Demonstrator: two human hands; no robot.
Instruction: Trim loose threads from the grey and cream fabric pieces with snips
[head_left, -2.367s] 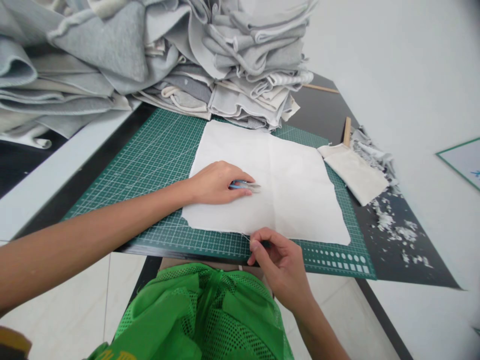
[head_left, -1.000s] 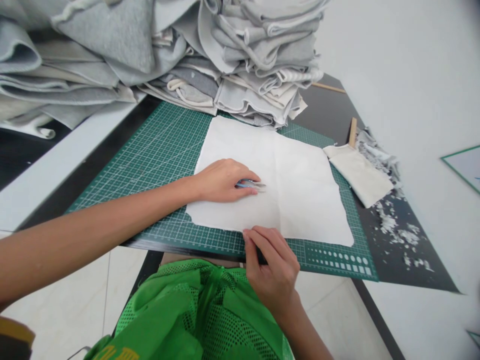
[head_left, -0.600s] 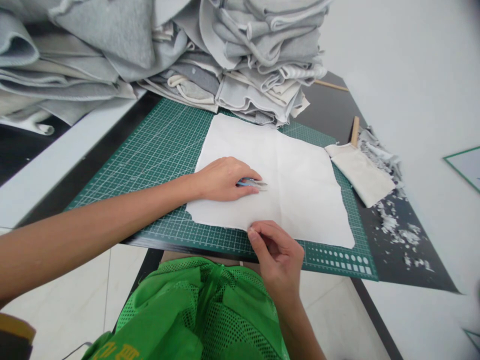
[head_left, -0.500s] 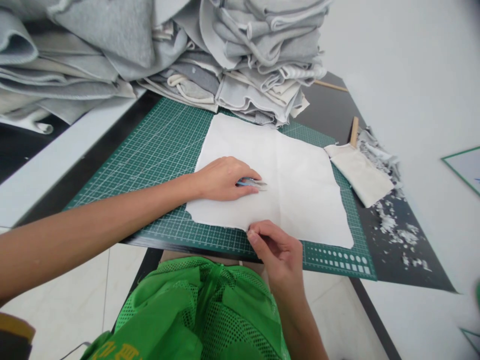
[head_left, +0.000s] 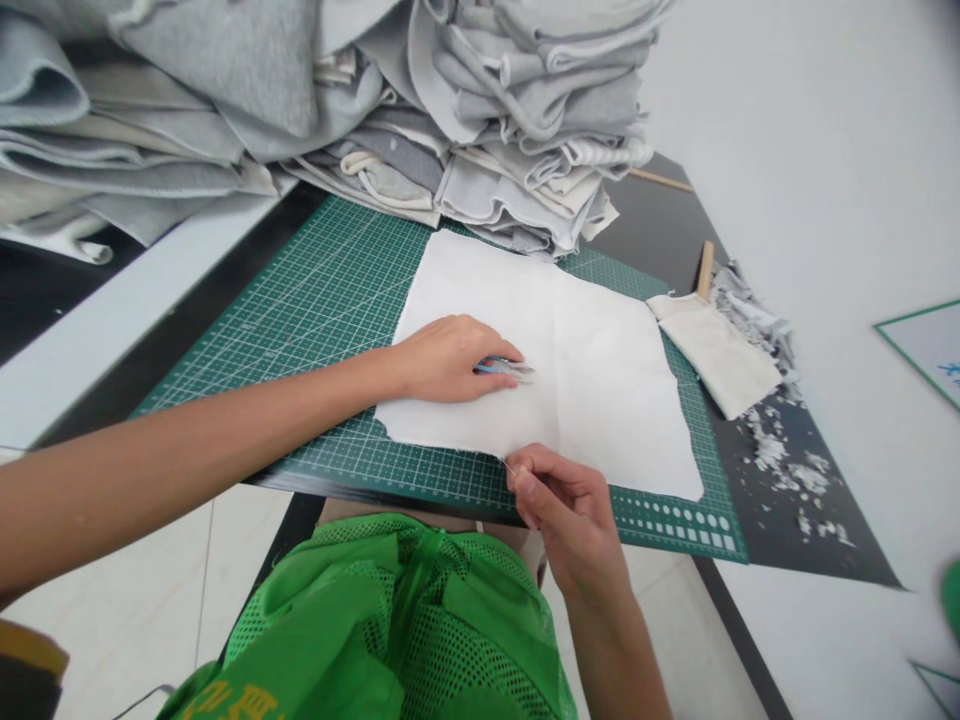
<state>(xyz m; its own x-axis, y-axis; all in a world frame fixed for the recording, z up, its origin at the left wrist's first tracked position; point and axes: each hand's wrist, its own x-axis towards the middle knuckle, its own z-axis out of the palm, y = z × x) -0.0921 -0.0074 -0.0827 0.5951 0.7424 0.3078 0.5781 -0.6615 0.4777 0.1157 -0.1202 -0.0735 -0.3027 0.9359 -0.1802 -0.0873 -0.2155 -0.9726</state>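
A piece of white cloth (head_left: pixel 607 370) with frayed, wavy edges lies flat on the green cutting mat (head_left: pixel 315 290). Over its left half rests my left hand (head_left: pixel 446 360), closed around small thread snips (head_left: pixel 517 371) with a bluish handle and metal blades pointing right. Most of the handle is hidden in the palm. At the cloth's near edge my right hand (head_left: pixel 566 500) pinches a thin loose thread (head_left: pixel 509 466) between thumb and forefinger. The thread runs from the cloth's edge to the fingertips.
Tall piles of folded grey and cream fabric (head_left: pixel 540 110) stand at the back. To the right are a cream cloth pouch (head_left: pixel 724 350), a wooden stick (head_left: pixel 705 268) and lint scraps (head_left: pixel 780 450) on the dark tabletop (head_left: pixel 817 530).
My right hand has shifted slightly right and toward me, off the cloth's edge, and a stretch of thread now shows. My left hand stays in place with the snips.
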